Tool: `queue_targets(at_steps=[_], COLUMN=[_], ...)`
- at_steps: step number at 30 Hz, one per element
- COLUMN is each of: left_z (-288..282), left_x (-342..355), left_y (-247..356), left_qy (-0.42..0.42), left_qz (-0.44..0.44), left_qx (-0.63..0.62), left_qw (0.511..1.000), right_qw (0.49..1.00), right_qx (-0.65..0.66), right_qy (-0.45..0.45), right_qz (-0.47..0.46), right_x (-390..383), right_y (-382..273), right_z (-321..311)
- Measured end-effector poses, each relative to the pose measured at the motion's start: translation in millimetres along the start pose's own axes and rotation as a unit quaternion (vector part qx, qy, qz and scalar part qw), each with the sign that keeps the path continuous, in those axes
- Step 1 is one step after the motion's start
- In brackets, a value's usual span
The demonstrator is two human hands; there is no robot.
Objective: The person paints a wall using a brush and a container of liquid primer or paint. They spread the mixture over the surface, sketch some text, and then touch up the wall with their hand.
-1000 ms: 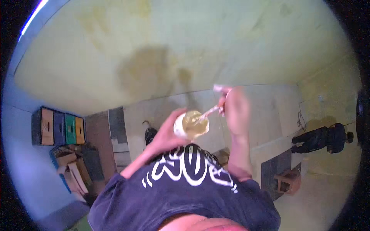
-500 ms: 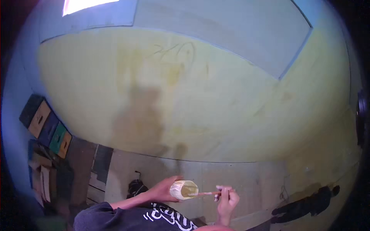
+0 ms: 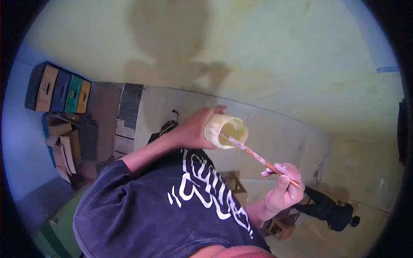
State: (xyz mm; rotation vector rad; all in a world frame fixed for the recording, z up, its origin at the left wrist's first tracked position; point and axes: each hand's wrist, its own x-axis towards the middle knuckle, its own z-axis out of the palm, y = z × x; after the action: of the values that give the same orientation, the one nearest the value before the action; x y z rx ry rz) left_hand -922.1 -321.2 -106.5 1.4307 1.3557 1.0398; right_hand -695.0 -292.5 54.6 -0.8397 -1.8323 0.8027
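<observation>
Your left hand (image 3: 195, 130) grasps a pale cup (image 3: 213, 130); at four o'clock from it, your right hand (image 3: 285, 189) pinches a slender stick (image 3: 251, 153), one end inside the cup.

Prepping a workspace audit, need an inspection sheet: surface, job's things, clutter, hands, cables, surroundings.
Surface: pale floor with seams, meeting a patchy yellowish wall.
Job's things: pale cup, tilted, yellowish inside; thin stick with reddish handle, its far end inside the cup.
Clutter: cardboard pieces heaped at picture left, near a row of coloured boxes.
Hands: left hand grips the cup; right hand holds the stick's handle.
Cables: thin, dark, cord-like loop at right; too small to confirm.
Surroundings: another person in dark clothing at right.
</observation>
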Motion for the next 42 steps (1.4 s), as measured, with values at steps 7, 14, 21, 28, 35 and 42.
queue_targets(at_steps=[7,14,21,28,35,42], left_z=[-30.5,-42.6,-35.8,-10.0,8.4,66.2], left_x=[32.9,70.2,116.7,152.7,154.4,165.1], left_y=[43.1,40.7,41.3,44.7,58.7,77.1], left_qy=[0.007,-0.044,-0.118,-0.138,-0.162,-0.148], left_qz=[0.041,0.078,0.085,0.106,0.093,0.053], left_qx=[-0.106,-0.142,-0.142,-0.166,-0.194,-0.114], left_qw=[0.993,0.986,0.979,0.971,0.963,0.981], right_qw=[0.995,0.992,0.975,0.916,0.913,0.883], right_qx=[-0.034,-0.062,-0.151,-0.151,-0.093,-0.044], right_qy=[0.089,0.083,0.122,0.346,0.385,0.461], right_qz=[-0.044,-0.064,-0.111,-0.134,-0.101,-0.068], right_x=[33.7,38.4,24.7,-2.4,-29.0,-31.4], right_y=[-28.9,-24.6,-19.8,1.5,19.2,56.4], right_z=[-10.1,-24.6,-28.4,-36.0,-51.2,-107.8])
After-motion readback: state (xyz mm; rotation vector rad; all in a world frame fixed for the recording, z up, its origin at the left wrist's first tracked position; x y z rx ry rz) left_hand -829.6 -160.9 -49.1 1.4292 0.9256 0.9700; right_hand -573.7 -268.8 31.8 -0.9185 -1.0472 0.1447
